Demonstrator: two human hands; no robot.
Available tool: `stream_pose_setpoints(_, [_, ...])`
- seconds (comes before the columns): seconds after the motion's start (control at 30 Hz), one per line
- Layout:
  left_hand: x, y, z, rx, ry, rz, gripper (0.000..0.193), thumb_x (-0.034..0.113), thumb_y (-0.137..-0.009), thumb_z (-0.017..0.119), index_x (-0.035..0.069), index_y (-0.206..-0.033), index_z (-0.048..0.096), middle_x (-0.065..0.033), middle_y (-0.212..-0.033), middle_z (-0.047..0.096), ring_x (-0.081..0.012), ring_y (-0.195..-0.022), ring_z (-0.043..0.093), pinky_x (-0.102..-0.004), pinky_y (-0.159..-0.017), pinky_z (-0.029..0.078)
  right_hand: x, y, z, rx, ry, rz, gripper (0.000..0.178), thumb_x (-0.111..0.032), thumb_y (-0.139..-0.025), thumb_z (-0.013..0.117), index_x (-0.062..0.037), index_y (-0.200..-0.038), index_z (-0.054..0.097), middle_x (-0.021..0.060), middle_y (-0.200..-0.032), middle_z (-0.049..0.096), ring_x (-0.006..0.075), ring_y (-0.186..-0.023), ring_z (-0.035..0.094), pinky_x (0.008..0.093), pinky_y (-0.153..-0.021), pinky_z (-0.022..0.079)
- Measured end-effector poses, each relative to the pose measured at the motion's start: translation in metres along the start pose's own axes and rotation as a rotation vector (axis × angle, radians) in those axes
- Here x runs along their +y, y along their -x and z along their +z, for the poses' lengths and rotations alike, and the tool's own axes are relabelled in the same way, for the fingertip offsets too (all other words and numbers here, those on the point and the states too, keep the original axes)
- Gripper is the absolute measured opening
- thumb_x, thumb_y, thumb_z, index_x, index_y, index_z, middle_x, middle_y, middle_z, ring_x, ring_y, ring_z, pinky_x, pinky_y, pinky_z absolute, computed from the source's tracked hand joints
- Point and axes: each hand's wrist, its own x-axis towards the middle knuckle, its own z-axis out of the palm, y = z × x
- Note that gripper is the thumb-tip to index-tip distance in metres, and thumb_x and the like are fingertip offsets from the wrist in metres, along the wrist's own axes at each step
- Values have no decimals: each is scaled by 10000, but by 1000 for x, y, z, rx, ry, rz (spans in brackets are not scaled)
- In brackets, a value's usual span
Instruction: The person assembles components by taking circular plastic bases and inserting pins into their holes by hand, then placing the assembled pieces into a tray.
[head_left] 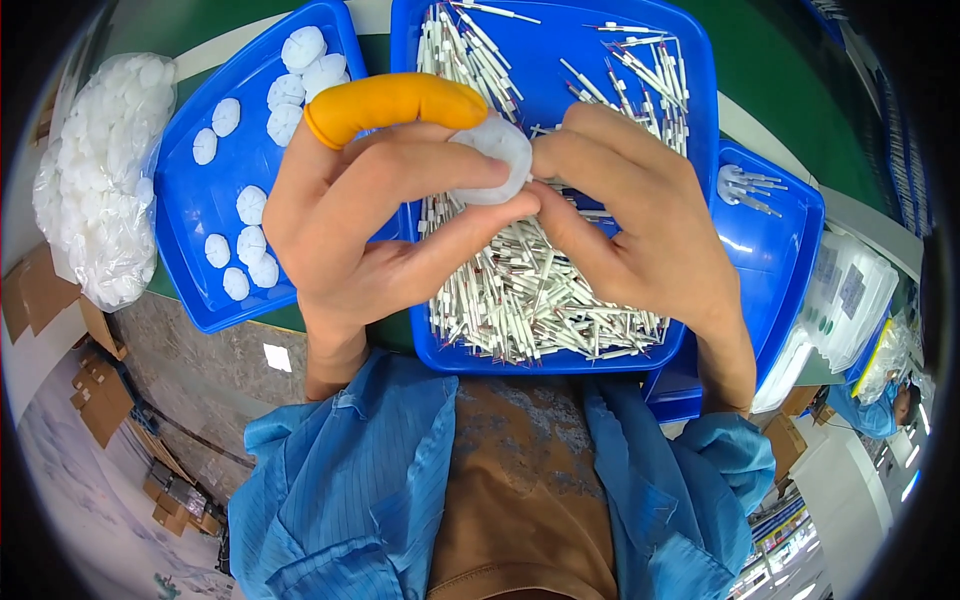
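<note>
Above the middle blue tray [549, 358], my left hand [350, 215] pinches a round, milky-white disc [508, 143] between thumb and fingers. A yellow finger cot [390, 103] covers one finger of that hand. My right hand [650, 205] is closed, its thumb and fingertips pressed together at the disc's right edge. Something small and pale shows at this pinch, but the fingers hide what it is. Below both hands, the tray holds a heap of thin white sticks [540, 290] with dark reddish ends.
At left, a blue tray [180, 235] carries several white discs [251, 205], beside a clear bag [105, 180] full of white pieces. The right blue tray [770, 290] holds a small stick cluster [750, 187]. Clear plastic boxes [848, 290] stand beyond it. Another person [875, 410] sits far right.
</note>
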Motion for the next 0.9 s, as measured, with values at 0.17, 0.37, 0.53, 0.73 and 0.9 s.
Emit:
stream_pose_setpoints(0.17, [-1,7,2,42,-26,8,391,104,-549,908,24,-825,643,-182,-940,668,-276,-883,693,-312,-756,578,-2,0,-2,12,-36,5,239,11,-739,644,1,-976,622,115,-814,534,233,-718,545,308,-594,428])
stream_pose_setpoints(0.37, [-4,6,9,78,55,106,371,39,-551,902,6,-815,644,-158,-890,601,-317,-870,689,-374,-755,601,-7,4,-3,20,-764,278,196,-37,-862,562,84,-1011,599,125,-967,630,158,-780,594,267,-642,470])
stream_pose_setpoints(0.53, [1,7,9,-11,43,116,291,-11,-568,876,25,-784,685,-175,-887,578,-368,-872,695,-322,-705,589,-16,3,-3,-14,-616,534,222,-75,-971,471,67,-1027,632,105,-813,679,138,-718,660,229,-636,522])
stream_pose_setpoints(0.73, [6,4,8,-20,55,131,251,-12,-571,857,39,-759,698,-175,-877,583,-388,-893,692,-303,-681,580,-21,3,-8,88,-296,238,189,-95,-931,552,62,-988,641,111,-737,666,100,-626,642,211,-576,493])
stream_pose_setpoints(0.9, [8,2,7,-50,-4,146,244,-20,-565,854,41,-739,694,-174,-907,571,-396,-885,691,-327,-706,583,-21,3,-2,134,-314,337,154,-59,-870,595,58,-957,645,117,-705,659,111,-593,641,216,-539,480])
